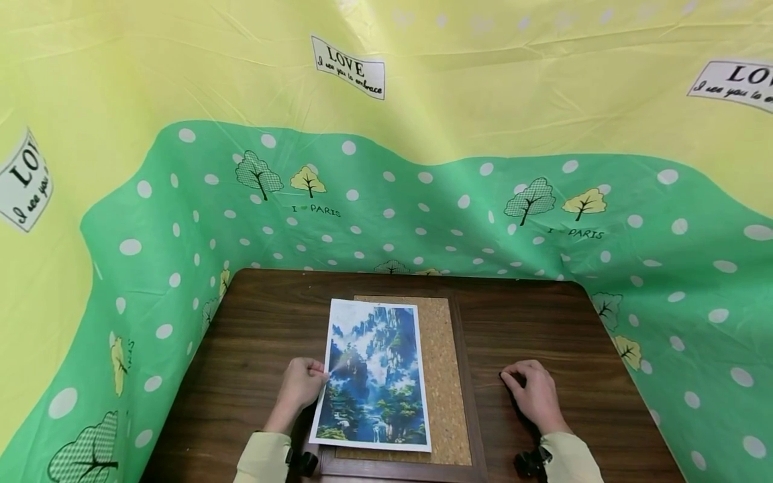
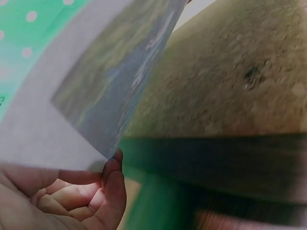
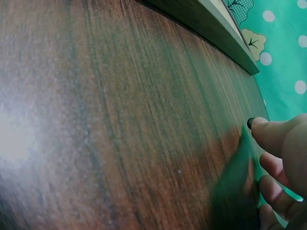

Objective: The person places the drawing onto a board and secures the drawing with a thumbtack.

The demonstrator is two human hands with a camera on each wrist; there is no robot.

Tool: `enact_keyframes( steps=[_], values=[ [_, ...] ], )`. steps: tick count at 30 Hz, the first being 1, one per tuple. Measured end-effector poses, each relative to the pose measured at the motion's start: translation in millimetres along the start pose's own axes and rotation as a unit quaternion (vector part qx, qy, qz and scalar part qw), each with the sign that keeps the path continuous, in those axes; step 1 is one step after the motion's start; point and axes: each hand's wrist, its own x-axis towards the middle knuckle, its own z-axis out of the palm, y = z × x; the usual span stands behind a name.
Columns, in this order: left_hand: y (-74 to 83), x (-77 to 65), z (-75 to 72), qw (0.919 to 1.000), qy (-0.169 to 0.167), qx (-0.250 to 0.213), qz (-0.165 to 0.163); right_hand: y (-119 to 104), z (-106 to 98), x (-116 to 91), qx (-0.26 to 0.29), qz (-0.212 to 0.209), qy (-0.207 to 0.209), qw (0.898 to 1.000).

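My left hand (image 1: 303, 384) pinches the left edge of a printed landscape picture (image 1: 374, 376) with blue mountains, mist and waterfalls. The left wrist view has the fingertips at the white margin of the sheet (image 2: 29, 139), which is lifted at an angle over the cork. Under the picture lies a cork board (image 1: 443, 376) with a brown wooden frame, its right strip uncovered. To the right of the board, my right hand (image 1: 534, 390) is held over the table. Between its thumb and fingers is a small black round-ended thing (image 3: 250, 123), mostly hidden by the fingers.
The dark wood-grain table (image 1: 543, 315) carries the board near its middle. A green and yellow printed cloth (image 1: 423, 201) hangs around the back and both sides. Each wrist wears a black strapped device (image 1: 531, 463) below a pale sleeve.
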Motion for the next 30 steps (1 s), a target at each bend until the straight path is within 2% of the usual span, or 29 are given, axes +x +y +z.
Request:
enact_keyframes(
  steps=[10, 15, 26, 30],
  values=[
    [6.1, -3.7, 17.9, 0.9994, 0.004, 0.005, 0.035, -3, -1, 0, 0.002, -0.018, 0.021, 1.0],
    [9.0, -5.3, 27.2, 0.9992, 0.003, 0.009, 0.038, -4, -2, 0, 0.002, -0.03, 0.027, 0.999],
    [17.0, -7.7, 44.5, 0.999, -0.013, -0.019, 0.039, -14, -4, 5, 0.015, -0.054, 0.045, 0.997],
    [20.9, -8.5, 48.5, 0.9991, -0.007, -0.014, 0.04, -19, -5, 9, 0.018, -0.057, 0.042, 0.997]
  ],
)
